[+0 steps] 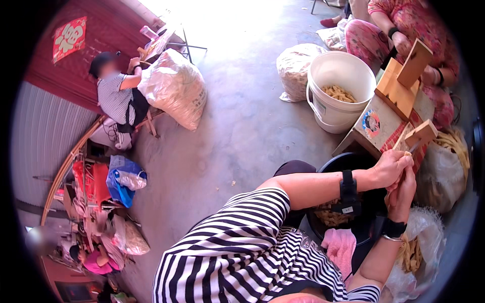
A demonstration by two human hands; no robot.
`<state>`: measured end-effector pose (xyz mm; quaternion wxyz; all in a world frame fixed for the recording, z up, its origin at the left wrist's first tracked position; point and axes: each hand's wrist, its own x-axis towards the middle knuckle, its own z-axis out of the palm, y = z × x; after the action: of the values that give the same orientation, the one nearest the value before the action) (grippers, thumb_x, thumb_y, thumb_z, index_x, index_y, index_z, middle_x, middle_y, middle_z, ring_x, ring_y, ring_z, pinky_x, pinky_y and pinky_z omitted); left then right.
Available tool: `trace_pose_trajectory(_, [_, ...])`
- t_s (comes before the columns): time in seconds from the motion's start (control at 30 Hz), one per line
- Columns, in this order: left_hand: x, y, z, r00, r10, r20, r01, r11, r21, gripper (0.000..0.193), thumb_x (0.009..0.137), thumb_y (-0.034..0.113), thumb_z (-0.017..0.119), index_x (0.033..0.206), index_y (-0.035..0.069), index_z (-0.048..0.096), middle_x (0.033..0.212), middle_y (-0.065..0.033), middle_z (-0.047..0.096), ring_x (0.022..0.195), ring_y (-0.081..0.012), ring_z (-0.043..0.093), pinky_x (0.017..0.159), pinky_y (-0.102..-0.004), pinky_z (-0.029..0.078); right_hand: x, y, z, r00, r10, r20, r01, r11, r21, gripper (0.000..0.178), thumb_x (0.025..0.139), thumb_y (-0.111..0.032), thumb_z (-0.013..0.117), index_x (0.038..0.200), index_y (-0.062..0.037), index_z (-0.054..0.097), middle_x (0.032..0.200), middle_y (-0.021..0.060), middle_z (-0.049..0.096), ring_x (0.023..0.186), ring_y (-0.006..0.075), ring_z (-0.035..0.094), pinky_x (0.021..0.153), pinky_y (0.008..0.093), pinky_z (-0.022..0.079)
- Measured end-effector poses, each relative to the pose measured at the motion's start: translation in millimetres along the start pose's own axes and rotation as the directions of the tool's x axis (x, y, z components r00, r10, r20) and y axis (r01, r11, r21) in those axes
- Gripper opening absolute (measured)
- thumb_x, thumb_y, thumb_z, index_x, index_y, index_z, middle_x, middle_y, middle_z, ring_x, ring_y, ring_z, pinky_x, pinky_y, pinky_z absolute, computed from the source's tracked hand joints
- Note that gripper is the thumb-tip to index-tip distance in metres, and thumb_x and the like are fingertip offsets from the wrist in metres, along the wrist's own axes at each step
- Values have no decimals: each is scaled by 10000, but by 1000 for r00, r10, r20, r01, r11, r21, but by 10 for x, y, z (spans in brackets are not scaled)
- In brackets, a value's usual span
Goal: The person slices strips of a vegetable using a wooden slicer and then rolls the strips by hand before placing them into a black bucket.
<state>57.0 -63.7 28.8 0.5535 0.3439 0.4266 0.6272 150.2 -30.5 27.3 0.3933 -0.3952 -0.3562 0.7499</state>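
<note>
At the right, a pale piece (pixel 407 153) is seemingly pinched by the left hand (pixel 389 168), just beside the wooden block (pixel 421 133); the right hand (pixel 402 192) is pressed close, its grip hidden. Should the piece slip, either hand could be knocked.

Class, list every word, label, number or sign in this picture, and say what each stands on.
Red poster, upper left: one large pale character, not copied out here.
Left wristband: white tag, marks too small to read.
Big sack: faint print, too blurred to read.
Bench: round picture sticker, no lettering I can make out.
</note>
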Motion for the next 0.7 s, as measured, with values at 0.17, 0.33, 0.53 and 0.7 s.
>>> trace_pose_trajectory(0.17, [124, 213, 6, 966, 37, -255, -159, 863, -479, 348, 981, 359, 382, 809, 70, 472, 544, 9, 438, 435, -61, 474, 369, -204, 392, -73, -95, -38, 966, -51, 253, 146, 916, -374, 233, 958, -250, 484, 842, -63, 561, 524, -52, 413, 383, 35, 360, 346, 187, 280])
trace_pose_trajectory(0.33, [311, 251, -315, 770, 462, -440, -558, 822, -115, 285, 959, 283, 443, 789, 56, 470, 632, -10, 475, 507, -116, 460, 414, -272, 362, -147, -153, -96, 943, -42, 330, 220, 823, -524, 217, 952, -223, 496, 871, -31, 554, 532, -50, 408, 386, 22, 328, 353, 180, 255])
trace_pose_trajectory(0.53, [-120, 479, -174, 499, 846, 188, -804, 371, 465, 126, 862, 93, 491, 859, -8, 565, 852, -131, 570, 721, -338, 580, 643, -350, 474, -233, -121, -3, 867, -305, 395, 326, 945, 13, 257, 948, -197, 506, 1103, 5, 542, 844, 20, 574, 648, 29, 508, 559, 162, 409])
trace_pose_trajectory(0.7, [-196, 262, 33, 778, 624, 76, -606, 712, 354, 190, 889, 128, 453, 885, -16, 577, 916, -155, 530, 843, -322, 560, 762, -365, 455, -99, 67, -165, 734, -627, 261, 617, 455, -642, 362, 931, -166, 519, 1226, 43, 489, 1001, 76, 610, 879, 81, 559, 756, 216, 452])
